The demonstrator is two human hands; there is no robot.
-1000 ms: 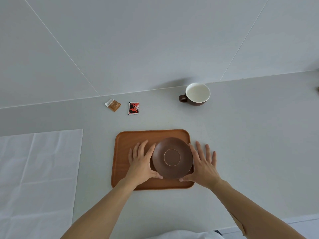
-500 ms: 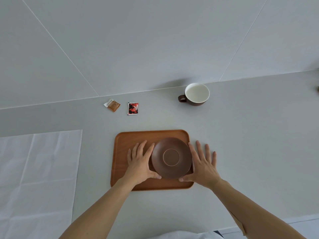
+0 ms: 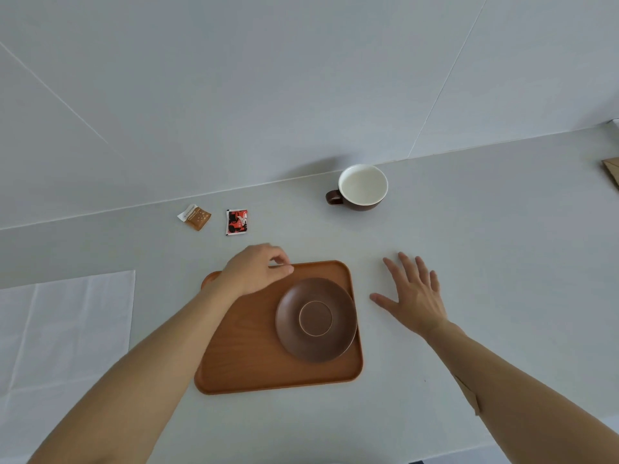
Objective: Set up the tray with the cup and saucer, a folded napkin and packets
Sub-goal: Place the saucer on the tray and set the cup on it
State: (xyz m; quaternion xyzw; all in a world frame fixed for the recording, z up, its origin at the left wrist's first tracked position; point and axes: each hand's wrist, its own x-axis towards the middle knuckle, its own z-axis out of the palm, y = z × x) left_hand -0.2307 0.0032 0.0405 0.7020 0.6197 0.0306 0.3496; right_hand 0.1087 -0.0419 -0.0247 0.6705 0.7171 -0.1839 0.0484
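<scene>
A brown saucer [image 3: 316, 319] lies on the right half of the wooden tray [image 3: 248, 360]. My left hand [image 3: 254, 271] hovers over the tray's far left corner, fingers curled loosely with nothing in them. My right hand [image 3: 415, 293] is spread flat over the counter just right of the tray, empty. The brown cup [image 3: 362, 189] with a white inside stands at the back, handle to the left. A tan packet [image 3: 195, 217] and a red-and-black packet [image 3: 237, 222] lie behind the tray on the left. The white napkin [image 3: 60, 333] lies unfolded at the far left.
The grey counter meets a grey wall along the back, just behind the cup. A brown paper object [image 3: 611, 170] shows at the right edge. The counter's front edge runs near the bottom right.
Both hands have let go of the saucer. The left hand moved up toward the tray's far edge, and the right hand moved right, off the tray. The saucer stays on the tray.
</scene>
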